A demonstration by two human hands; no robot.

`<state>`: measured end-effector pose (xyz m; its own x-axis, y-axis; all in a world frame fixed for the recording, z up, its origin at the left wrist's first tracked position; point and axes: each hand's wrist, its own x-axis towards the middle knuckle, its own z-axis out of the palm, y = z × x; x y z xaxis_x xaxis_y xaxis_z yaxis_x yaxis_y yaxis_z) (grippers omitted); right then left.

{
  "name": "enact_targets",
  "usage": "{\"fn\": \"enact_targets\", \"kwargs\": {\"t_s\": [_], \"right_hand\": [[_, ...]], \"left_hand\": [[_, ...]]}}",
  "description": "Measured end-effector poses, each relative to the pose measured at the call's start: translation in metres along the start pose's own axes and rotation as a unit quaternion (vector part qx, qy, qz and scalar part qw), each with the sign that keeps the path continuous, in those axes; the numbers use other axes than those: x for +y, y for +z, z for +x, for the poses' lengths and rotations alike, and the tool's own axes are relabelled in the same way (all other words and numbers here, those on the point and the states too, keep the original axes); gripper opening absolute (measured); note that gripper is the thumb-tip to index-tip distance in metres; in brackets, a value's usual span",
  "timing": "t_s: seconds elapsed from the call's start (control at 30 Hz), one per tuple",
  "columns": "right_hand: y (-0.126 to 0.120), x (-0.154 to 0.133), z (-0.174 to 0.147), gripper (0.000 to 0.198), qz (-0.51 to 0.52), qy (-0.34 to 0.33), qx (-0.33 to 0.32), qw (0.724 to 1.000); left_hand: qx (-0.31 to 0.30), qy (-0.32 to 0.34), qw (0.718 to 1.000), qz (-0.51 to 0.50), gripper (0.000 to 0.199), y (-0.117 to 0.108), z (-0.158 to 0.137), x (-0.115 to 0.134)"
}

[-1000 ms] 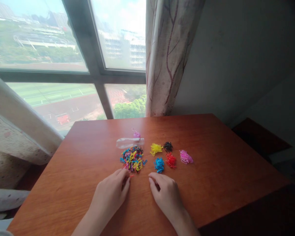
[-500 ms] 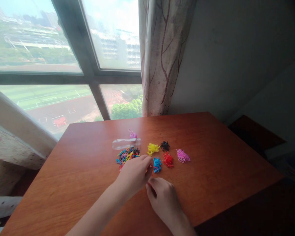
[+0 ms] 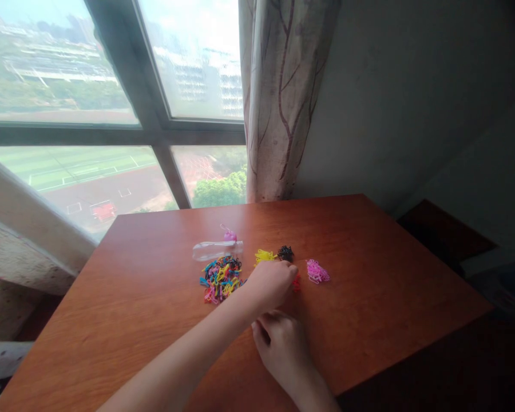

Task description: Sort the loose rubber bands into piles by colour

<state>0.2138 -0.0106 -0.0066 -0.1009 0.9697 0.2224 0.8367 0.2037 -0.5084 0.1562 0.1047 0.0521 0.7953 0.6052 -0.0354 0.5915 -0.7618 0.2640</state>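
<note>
My left hand (image 3: 272, 284) reaches over the sorted heaps, its curled fingertips at the red rubber bands (image 3: 297, 281). What it pinches, if anything, is hidden. My right hand (image 3: 283, 337) rests closed on the table just below the left wrist; its fingertips and any contents cannot be made out. Left of my left hand lies a mixed pile of coloured rubber bands (image 3: 221, 279). Beyond the left hand are a yellow heap (image 3: 264, 256) and a black heap (image 3: 285, 253). A pink heap (image 3: 317, 271) lies to its right. The blue heap is covered by my left hand.
Behind the mixed pile, a clear plastic bottle (image 3: 217, 250) lies on its side. A purple cap with a loop (image 3: 230, 235) is beside it. The brown wooden table (image 3: 390, 286) stands against a window (image 3: 197, 131), with a patterned curtain (image 3: 278, 97).
My left hand has moved right, from beside the blue heap to the red heap, uncovering more of the mixed pile. My right hand has stayed nearly still.
</note>
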Motion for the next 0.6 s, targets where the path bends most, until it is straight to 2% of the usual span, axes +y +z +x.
{"fn": "enact_targets", "kwargs": {"t_s": [0.23,0.4,0.6], "right_hand": [[0.000,-0.001,0.001,0.020,0.041,-0.001,0.013,0.999],[-0.001,-0.003,0.001,0.021,0.045,-0.004,0.015,0.999],[0.000,-0.007,0.006,0.020,0.023,0.009,0.012,1.000]], "left_hand": [[0.037,-0.045,0.998,-0.012,0.011,-0.016,-0.029,-0.019],[0.079,-0.127,0.989,-0.013,0.017,-0.028,-0.076,-0.050],[0.120,-0.227,0.966,-0.032,0.020,-0.019,-0.128,-0.074]]}}
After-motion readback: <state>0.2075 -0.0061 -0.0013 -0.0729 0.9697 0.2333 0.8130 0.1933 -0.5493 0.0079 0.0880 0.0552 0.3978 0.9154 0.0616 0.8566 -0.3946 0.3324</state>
